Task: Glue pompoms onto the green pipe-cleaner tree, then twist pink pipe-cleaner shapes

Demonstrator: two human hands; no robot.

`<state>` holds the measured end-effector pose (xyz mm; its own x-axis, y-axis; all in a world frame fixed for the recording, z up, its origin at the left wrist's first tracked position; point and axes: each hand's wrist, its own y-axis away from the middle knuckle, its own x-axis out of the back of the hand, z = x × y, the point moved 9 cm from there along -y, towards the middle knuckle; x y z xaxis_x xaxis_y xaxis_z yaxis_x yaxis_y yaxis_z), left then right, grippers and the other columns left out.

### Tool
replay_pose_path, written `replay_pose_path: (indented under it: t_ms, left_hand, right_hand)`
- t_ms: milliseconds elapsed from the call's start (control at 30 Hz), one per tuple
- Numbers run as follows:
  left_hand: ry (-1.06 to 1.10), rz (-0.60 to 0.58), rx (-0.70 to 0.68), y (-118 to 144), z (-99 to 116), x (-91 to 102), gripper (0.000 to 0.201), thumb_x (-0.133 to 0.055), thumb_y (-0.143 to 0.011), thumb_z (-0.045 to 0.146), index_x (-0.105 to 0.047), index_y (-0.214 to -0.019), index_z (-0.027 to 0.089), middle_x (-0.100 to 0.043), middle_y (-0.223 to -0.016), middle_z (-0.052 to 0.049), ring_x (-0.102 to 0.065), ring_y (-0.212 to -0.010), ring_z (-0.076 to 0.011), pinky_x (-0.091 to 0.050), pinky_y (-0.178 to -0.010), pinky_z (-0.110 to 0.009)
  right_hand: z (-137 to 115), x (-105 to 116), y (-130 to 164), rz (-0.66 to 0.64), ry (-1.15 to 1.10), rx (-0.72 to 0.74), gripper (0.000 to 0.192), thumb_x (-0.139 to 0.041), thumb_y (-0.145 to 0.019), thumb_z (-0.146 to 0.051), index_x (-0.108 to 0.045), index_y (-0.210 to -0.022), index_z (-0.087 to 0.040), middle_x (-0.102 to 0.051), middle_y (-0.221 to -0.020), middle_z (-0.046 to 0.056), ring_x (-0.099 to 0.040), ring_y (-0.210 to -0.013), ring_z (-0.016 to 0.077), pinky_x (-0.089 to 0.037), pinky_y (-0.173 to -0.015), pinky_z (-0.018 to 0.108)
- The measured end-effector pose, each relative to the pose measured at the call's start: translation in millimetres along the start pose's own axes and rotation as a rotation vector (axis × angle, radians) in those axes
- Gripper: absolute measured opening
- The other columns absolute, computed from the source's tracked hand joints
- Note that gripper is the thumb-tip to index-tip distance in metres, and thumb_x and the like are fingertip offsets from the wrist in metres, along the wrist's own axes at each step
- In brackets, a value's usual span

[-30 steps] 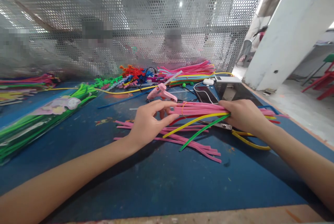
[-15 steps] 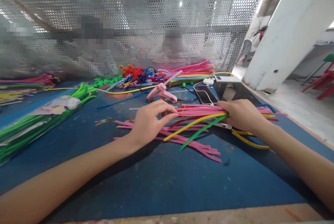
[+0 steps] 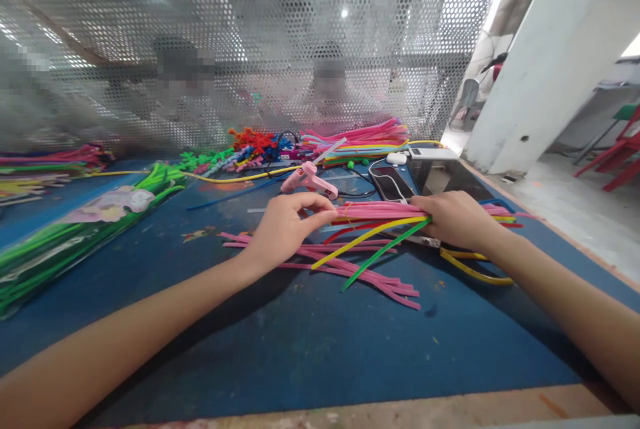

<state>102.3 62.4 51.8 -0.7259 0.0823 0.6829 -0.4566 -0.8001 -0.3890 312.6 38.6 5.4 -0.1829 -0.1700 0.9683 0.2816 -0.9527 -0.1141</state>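
Note:
A bundle of pipe cleaners, mostly pink with red, yellow and green ones, stretches between my hands just above the blue table. My right hand is wrapped over the bundle's right part. At its left end, the thumb and fingers of my left hand are closed on the pink stems. A thin orange band circles the bundle near those fingertips. Loose pink pipe cleaners lie crossed on the table below. Partly under my right hand are scissors with yellow handles; their blades are mostly covered.
Behind the bundle stands a pink glue gun, beside a phone with a white cable. A bag of green pipe cleaners lies at left. More coloured stems are piled against the perforated metal screen.
The view has shifted slightly. Both hands keep hold of the bundle, with hardly any movement; the left fingertips sit a little nearer the bundle's left end.

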Motion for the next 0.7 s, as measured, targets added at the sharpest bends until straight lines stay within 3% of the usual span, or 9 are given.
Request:
replay_pose_path:
  t_ms: [267,700]
  left_hand:
    - [0.144,-0.127,0.139,-10,-18,-4.8,0.019,-0.065,-0.075,0.035,-0.068,-0.07,0.017,-0.068,-0.064,-0.001,-0.06,-0.062,-0.015,-0.045,-0.061,-0.026]
    - [0.053,-0.177,0.12,-20,-27,1.4,0.022,-0.063,-0.074,0.038,-0.071,-0.07,0.018,-0.07,-0.067,-0.002,-0.062,-0.064,-0.0173,-0.047,-0.064,-0.028]
  right_hand:
    - [9,-1,0,-0.021,0.017,-0.002,0.013,-0.046,-0.08,-0.027,-0.056,-0.083,-0.02,-0.07,-0.079,0.007,-0.064,-0.069,0.0212,-0.026,-0.053,0.027]
    - [22,-8,-2,-0.047,0.038,-0.01,0.014,-0.044,-0.078,-0.023,-0.056,-0.082,-0.02,-0.07,-0.081,0.006,-0.063,-0.069,0.02,-0.025,-0.053,0.028]
